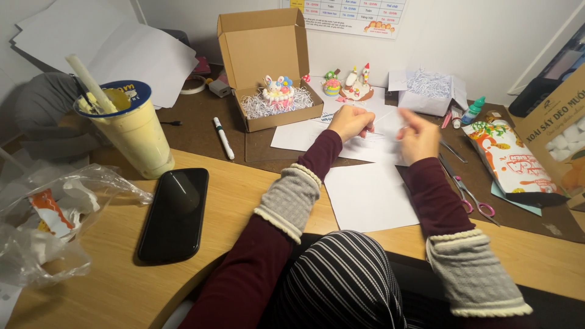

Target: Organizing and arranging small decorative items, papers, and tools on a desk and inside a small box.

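My left hand (350, 122) and my right hand (418, 134) are raised close together over white paper sheets (368, 198) on the desk. Both have fingers curled; the right is motion-blurred. A small piece of white paper seems pinched between them, but I cannot tell the grip for sure. Behind the left hand stands an open cardboard box (268, 67) holding a pink bunny cake figurine (278, 92) on white shredded paper. Small clay figurines (350, 83) stand to its right.
A lidded yellow drink with a straw (131, 127) and a black phone (174, 213) sit at left, a plastic bag (49, 219) nearer. A white pen (223, 137), pink-handled scissors (472, 198), a glue bottle (473, 110) and a printed snack bag (509, 161) lie around.
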